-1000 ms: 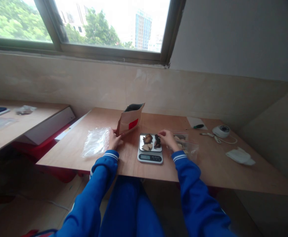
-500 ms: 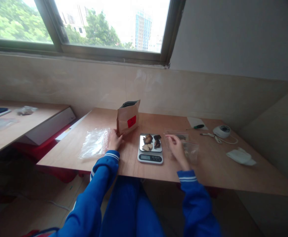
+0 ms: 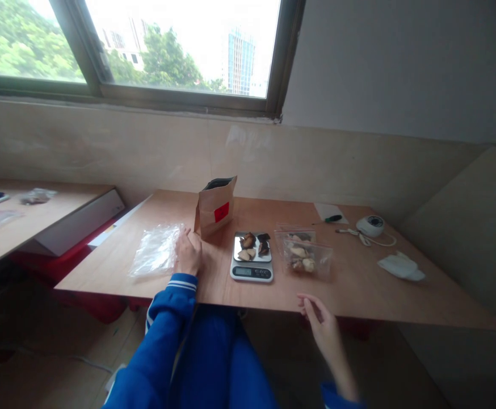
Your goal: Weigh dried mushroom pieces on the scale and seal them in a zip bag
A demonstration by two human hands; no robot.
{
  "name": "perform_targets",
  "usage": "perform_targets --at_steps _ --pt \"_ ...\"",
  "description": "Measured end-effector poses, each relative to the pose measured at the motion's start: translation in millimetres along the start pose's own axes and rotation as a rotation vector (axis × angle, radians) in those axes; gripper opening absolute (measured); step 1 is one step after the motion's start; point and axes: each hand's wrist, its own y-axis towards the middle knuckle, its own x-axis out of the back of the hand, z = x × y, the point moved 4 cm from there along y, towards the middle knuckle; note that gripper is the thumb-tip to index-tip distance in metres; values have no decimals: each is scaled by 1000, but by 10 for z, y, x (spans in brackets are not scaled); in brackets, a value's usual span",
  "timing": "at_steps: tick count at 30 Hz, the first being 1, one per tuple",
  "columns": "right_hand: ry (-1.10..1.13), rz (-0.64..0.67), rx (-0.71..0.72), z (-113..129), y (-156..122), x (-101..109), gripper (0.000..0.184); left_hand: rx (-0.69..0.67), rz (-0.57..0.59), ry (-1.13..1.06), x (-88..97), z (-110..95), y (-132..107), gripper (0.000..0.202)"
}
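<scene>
A small digital kitchen scale [image 3: 251,271] sits on the wooden table [image 3: 358,289] with several dark and pale dried pieces [image 3: 252,246] on its metal plate. Left of it stands a brown paper pouch [image 3: 214,208] with a red label, its top open. My left hand [image 3: 188,253] rests on the table between that pouch and a stack of clear plastic bags [image 3: 156,257], fingers loosely curled, holding nothing. My right hand [image 3: 321,325] hangs off the table's front edge, fingers apart and empty. A clear zip bag [image 3: 303,254] with dried pieces lies right of the scale.
At the far right of the table lie a white round device [image 3: 370,225] with a cord, a folded white cloth [image 3: 400,267], and a green pen [image 3: 332,218] on paper. A second desk [image 3: 39,218] stands to the left. A window runs along the wall behind.
My right hand has left the scale's plate, pulled back past the zip bag and dropped below the table's front edge. The pouch now stands more upright. My left hand slid slightly off the pouch.
</scene>
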Motion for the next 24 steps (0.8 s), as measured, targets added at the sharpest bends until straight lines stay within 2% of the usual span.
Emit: perform_targets --at_steps 1,4,6,10,12,15,18,21,23,24 --pt "-5 -11 -6 -14 2 48 49 17 5 40 96 9 -50 41" --pt "-23 -36 -7 -22 8 139 51 185 15 229 408 127 -167 42" --pt "-41 -32 -4 -9 4 147 50 284 88 340 550 231 -207 47" --pt "-59 14 -5 28 -13 80 49 302 278 396 619 405 -191 43" --pt "-51 45 0 52 -22 36 48 288 298 358 626 467 -152 40" --pt "-35 80 12 114 -41 -26 45 300 246 242 683 490 -105 37" --pt "2 111 29 269 -72 -136 42 271 51 101 841 314 -141 37" --pt "70 206 67 548 -114 -388 38 217 -192 -56 1023 -67 -348 35" --pt "117 290 101 772 -134 -630 36 164 -231 -201 1069 -373 -561 32" --pt "144 318 122 881 -138 -756 36 108 -210 -260 1069 -534 -674 30"
